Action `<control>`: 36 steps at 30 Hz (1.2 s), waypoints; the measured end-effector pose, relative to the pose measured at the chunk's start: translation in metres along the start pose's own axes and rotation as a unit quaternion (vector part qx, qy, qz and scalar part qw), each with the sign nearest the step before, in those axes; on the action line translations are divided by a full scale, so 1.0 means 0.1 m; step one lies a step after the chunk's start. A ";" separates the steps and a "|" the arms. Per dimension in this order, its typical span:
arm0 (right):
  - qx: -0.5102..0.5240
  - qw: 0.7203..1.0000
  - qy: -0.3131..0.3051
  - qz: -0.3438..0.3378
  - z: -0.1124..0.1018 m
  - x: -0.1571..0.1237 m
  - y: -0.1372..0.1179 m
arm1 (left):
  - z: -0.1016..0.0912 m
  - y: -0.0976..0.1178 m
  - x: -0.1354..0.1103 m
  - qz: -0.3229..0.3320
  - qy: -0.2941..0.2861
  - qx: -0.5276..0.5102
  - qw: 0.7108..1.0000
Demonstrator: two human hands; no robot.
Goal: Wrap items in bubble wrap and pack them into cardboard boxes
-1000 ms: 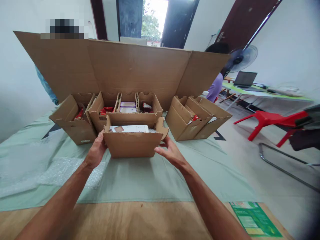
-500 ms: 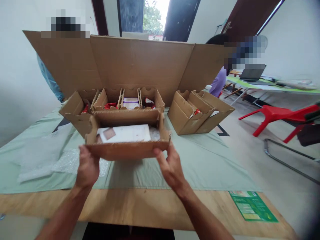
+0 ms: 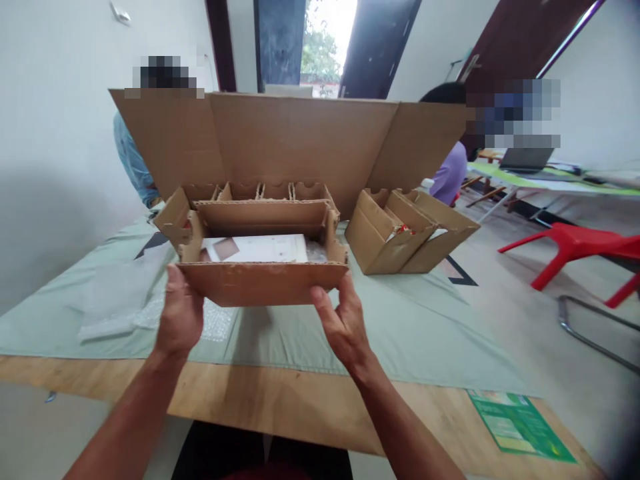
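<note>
Grip first: our left hand (image 3: 180, 320) and right hand (image 3: 343, 323) clasp the ends of the tray (image 3: 263, 283), held up over the cloth (image 3: 400, 327) on the counter (image 3: 280, 400). Inside the tray lies a white card (image 3: 255, 248); behind it stand open boxes (image 3: 373, 243).

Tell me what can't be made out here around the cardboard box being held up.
All in the head view:
- Underside of the cardboard box, and how the left hand and right hand grip it there: hidden by its front wall.
- Contents of the divided boxes behind: hidden by the held box.
- Print on the white packet: too small.
- Green leaflet: text blurred.
</note>
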State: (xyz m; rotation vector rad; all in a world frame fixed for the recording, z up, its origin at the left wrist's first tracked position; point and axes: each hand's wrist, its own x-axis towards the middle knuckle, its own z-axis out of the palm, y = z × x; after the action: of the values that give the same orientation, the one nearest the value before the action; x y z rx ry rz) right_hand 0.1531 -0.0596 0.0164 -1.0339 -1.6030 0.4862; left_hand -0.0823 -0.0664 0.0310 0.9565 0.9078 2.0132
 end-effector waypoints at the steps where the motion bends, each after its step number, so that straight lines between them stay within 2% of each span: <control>1: -0.008 1.000 0.016 -0.002 -0.04 0.01 0.04 | 0.04 -0.05 0.00 -0.012 -0.011 -0.005 1.000; 4: -0.055 0.997 0.057 0.003 -0.32 -0.25 0.25 | 0.06 -0.33 -0.16 -0.084 -0.078 -0.030 0.993; 8: -0.110 0.993 0.033 0.031 -0.76 -0.89 0.61 | 0.00 -0.73 -0.43 -0.165 -0.147 -0.058 0.974; 11: -0.095 0.994 0.018 0.051 -0.95 -1.11 0.84 | -0.03 -0.89 -0.49 -0.196 -0.175 -0.051 0.963; 14: -0.047 0.996 -0.008 0.072 -1.03 -0.99 1.01 | -0.02 -0.97 -0.51 -0.191 -0.170 -0.049 0.966; 17: -0.018 0.995 -0.071 0.068 -1.01 -0.74 1.08 | -0.02 -1.05 -0.56 -0.183 -0.164 -0.039 0.968; 19: -0.010 0.994 -0.099 0.054 -0.98 -0.63 1.09 | -0.03 -1.12 -0.61 -0.210 -0.160 -0.034 0.964; 21: 0.003 0.994 -0.098 0.056 -0.95 -0.61 1.09 | -0.05 -1.19 -0.66 -0.259 -0.149 -0.044 0.953; 23: 0.016 0.994 -0.076 0.079 -0.95 -0.66 1.09 | -0.08 -1.26 -0.69 -0.289 -0.143 -0.055 0.945; 25: 0.018 0.993 -0.034 0.109 -1.00 -0.75 1.10 | -0.10 -1.32 -0.70 -0.279 -0.143 -0.035 0.949; 30: -0.023 0.978 0.136 0.156 -1.16 -0.85 1.14 | -0.17 -1.41 -0.63 -0.238 -0.155 0.072 0.956; 33: -0.081 0.960 0.224 0.148 -1.21 -0.75 1.18 | -0.21 -1.42 -0.61 -0.233 -0.177 0.114 0.949; 36: -0.132 0.953 0.253 0.102 -1.20 -0.60 1.25 | -0.21 -1.37 -0.64 -0.225 -0.210 0.155 0.939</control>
State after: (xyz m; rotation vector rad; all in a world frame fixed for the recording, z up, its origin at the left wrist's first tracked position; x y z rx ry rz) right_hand 0.3109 -0.0671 -0.0765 -1.4050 -1.1244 0.1193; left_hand -0.0289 -0.0569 -0.1118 1.1678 1.0964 1.2404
